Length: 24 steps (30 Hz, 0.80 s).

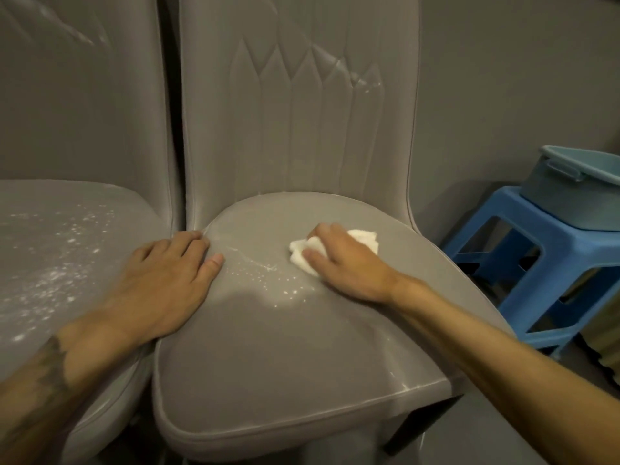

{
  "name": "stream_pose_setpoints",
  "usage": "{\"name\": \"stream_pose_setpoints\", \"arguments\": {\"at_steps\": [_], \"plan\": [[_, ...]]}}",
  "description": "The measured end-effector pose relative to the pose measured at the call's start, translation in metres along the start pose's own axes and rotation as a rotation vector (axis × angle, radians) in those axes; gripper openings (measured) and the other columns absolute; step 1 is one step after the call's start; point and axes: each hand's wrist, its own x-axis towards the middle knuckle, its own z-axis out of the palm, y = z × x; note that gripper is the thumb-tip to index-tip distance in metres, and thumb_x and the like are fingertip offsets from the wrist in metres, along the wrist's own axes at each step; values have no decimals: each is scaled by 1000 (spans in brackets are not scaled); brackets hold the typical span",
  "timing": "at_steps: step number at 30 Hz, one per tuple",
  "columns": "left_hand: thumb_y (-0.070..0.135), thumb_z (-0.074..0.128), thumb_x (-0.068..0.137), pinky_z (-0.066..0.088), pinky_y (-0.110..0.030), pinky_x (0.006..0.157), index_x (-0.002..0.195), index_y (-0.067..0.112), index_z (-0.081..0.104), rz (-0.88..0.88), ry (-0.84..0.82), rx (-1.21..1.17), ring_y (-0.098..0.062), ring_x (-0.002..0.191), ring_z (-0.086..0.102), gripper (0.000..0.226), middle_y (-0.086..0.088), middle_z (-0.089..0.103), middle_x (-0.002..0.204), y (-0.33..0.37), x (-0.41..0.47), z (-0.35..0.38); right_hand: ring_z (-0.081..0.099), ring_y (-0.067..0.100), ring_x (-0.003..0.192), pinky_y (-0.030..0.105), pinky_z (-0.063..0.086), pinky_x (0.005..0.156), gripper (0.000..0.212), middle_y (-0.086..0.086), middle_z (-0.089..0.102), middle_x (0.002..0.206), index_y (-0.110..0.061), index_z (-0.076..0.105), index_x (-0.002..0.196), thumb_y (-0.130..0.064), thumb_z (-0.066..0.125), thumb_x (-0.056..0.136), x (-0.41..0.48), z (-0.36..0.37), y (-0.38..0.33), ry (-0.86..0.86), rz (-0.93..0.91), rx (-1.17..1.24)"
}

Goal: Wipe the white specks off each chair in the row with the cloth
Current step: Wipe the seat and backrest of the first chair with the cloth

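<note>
Head view: gripping a wadded cloth [364, 239] in the right hand [339, 260], fingers curled over it, pressed on the right chair's seat [302, 347]. Bracing with the left hand [167, 283] flat on the seat's left edge, fingers straight. Got specks [268, 276] just left of the cloth and nearer, strung diagonally between both hands, closer to the right one. Probably calls for a leftward sweep.
</note>
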Motion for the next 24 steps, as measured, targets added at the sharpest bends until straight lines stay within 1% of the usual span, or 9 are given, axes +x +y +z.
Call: {"name": "stream_pose_setpoints", "arguments": {"at_steps": [3, 5, 8, 10, 13, 15, 18, 21, 24], "plan": [[65, -8, 90, 27, -42, 120, 152, 24, 39, -20, -15, -28, -22, 144, 42, 88, 1, 37, 161, 1, -1, -1, 50, 15, 101, 30, 37, 91, 25, 1, 53, 112, -20, 51, 117, -40, 46, 103, -9, -5, 4, -33, -120, 2], [64, -5, 92, 25, -40, 120, 152, 25, 38, -30, -20, -31, -20, 144, 40, 84, 2, 35, 162, 2, 0, 0, 52, 22, 103, 34, 38, 93, 26, 7, 54, 112, -16, 51, 116, -37, 46, 103, 10, -10, 26, -2, -6, -28], [64, -3, 92, 26, -40, 118, 149, 26, 41, -42, 2, -30, -20, 143, 41, 81, 4, 36, 162, 3, 1, 1, 52, 30, 108, 32, 35, 84, 32, 12, 52, 115, -11, 49, 118, -38, 44, 103, 45, -7, 37, 21, 217, -42], [64, -5, 91, 25, -39, 119, 149, 27, 41, -45, 10, -42, -18, 143, 41, 82, 5, 35, 162, 2, 0, 1, 51, 29, 109, 33, 35, 86, 32, 12, 51, 118, -11, 48, 120, -38, 44, 103, 51, 5, 14, 4, 170, -15], [63, -6, 91, 24, -39, 119, 150, 27, 38, -38, 7, -59, -17, 144, 39, 82, 5, 33, 163, 4, -1, -1, 49, 17, 103, 29, 35, 87, 28, 3, 51, 115, -18, 50, 119, -40, 46, 102, 27, 17, -25, -53, -80, 47], [62, -7, 91, 24, -40, 120, 151, 26, 37, -27, -2, -49, -18, 145, 38, 83, 4, 32, 163, 5, -2, -2, 47, 10, 98, 25, 34, 85, 24, -1, 51, 111, -21, 50, 116, -40, 47, 102, 18, 16, -27, -69, -173, 39], [57, -9, 94, 26, -41, 119, 152, 23, 37, 7, -1, 32, -22, 144, 39, 81, -1, 32, 163, 4, -2, 1, 52, 19, 101, 33, 37, 89, 27, 4, 51, 111, -18, 50, 118, -40, 45, 103, 45, 8, 0, -64, -58, -23], [52, -8, 97, 35, -48, 113, 147, 16, 47, 56, 2, 134, -32, 137, 48, 83, -11, 41, 157, 1, -4, 0, 53, 29, 106, 31, 33, 83, 30, 7, 47, 112, -14, 48, 120, -38, 43, 103, 73, 15, 3, -29, 125, -21], [48, -12, 101, 40, -53, 108, 142, 13, 54, 116, -35, 217, -38, 133, 52, 86, -18, 47, 151, -4, -6, 1, 51, 27, 105, 33, 35, 87, 30, 8, 49, 115, -15, 48, 121, -38, 45, 103, 62, 29, -28, -39, 12, 20]]}}
